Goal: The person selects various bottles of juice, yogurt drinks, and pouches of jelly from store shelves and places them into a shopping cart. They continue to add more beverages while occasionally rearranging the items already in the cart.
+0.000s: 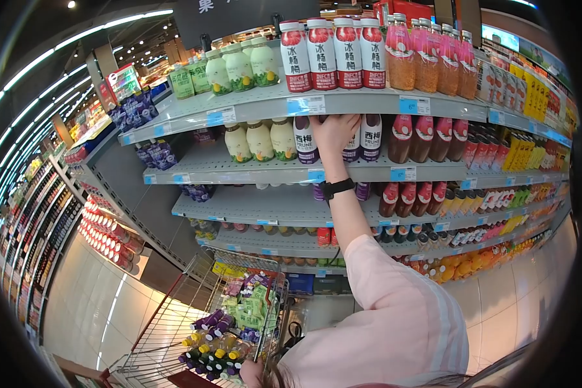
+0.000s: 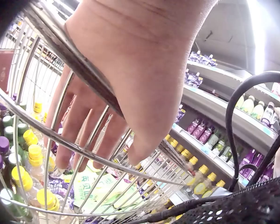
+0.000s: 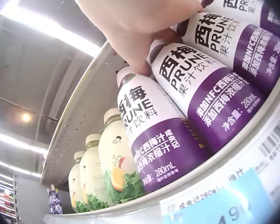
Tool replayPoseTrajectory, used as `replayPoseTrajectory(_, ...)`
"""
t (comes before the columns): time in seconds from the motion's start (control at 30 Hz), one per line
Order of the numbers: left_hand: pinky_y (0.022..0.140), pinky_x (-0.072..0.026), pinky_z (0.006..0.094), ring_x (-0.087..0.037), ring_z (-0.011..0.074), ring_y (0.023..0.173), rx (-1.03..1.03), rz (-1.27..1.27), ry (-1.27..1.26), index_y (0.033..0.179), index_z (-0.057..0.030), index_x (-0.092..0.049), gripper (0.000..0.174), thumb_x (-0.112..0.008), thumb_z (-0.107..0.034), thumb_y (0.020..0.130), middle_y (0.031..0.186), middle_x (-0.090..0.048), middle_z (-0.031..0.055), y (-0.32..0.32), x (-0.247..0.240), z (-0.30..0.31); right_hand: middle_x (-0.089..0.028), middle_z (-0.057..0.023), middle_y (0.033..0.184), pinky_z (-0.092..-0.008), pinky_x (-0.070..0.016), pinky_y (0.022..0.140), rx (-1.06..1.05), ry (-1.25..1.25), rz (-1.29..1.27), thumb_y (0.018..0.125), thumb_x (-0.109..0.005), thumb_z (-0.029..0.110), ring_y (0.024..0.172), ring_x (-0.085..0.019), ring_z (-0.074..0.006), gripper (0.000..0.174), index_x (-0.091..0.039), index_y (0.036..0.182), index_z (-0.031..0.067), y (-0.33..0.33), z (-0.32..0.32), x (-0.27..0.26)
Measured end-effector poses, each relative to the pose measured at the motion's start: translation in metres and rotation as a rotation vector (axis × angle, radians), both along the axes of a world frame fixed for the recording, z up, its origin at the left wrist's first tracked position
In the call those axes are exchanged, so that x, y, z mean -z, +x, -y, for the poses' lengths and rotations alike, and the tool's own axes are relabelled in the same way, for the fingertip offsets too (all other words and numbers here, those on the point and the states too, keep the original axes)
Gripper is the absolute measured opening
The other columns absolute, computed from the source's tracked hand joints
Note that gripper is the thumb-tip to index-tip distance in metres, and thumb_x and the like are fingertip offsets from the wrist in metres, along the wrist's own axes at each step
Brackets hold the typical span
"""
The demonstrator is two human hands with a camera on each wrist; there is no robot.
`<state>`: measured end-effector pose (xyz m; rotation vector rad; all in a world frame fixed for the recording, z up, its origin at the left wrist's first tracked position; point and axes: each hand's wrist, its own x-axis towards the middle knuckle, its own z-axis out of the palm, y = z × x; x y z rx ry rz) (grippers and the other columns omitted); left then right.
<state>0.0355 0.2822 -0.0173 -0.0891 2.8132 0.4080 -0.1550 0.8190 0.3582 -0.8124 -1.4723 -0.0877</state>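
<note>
My right hand [image 1: 336, 137] reaches into the second shelf among purple-and-white prune juice bottles [image 3: 165, 144]. In the right wrist view, its thumb [image 3: 141, 65] lies beside one bottle's neck, and the fingers grip around the top of the prune juice bottle [image 3: 203, 86] next to it; part of the grip is hidden behind the hand. My left hand [image 2: 135, 60] rests over the metal rim of a shopping cart [image 2: 79, 53]. Its relaxed, extended fingers [image 2: 81, 116] hang down behind the wires, above bottles with yellow caps [image 2: 35, 154] and green packs [image 2: 95, 186].
Cream-coloured bottles [image 1: 258, 141] stand left of the prune juice, and dark bottles with pink labels [image 1: 427, 139] to its right. The top shelf [image 1: 252, 107] overhangs the right hand, carrying white-and-red bottles [image 1: 320, 58]. Blue price tags [image 1: 404, 173] line the shelf edges.
</note>
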Motion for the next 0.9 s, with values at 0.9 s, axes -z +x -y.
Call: replayPoseTrajectory(0.9,0.064,-0.0488,0.0434,-0.061,0.0368,0.071,0.029,-0.024,-0.055,0.080,-0.0024,-0.065,0.041,-0.058,-0.042,0.074,0.070,-0.062,0.0201,-0.001,-0.012,-0.006,-0.035,-0.0216,0.120,-0.0504,-0.0266,0.094,-0.132,-0.032,-0.160,0.060,-0.071,0.034,0.111,-0.034,-0.0390,0.046,-0.062,0.093,0.0031,0.027,0.027,0.010)
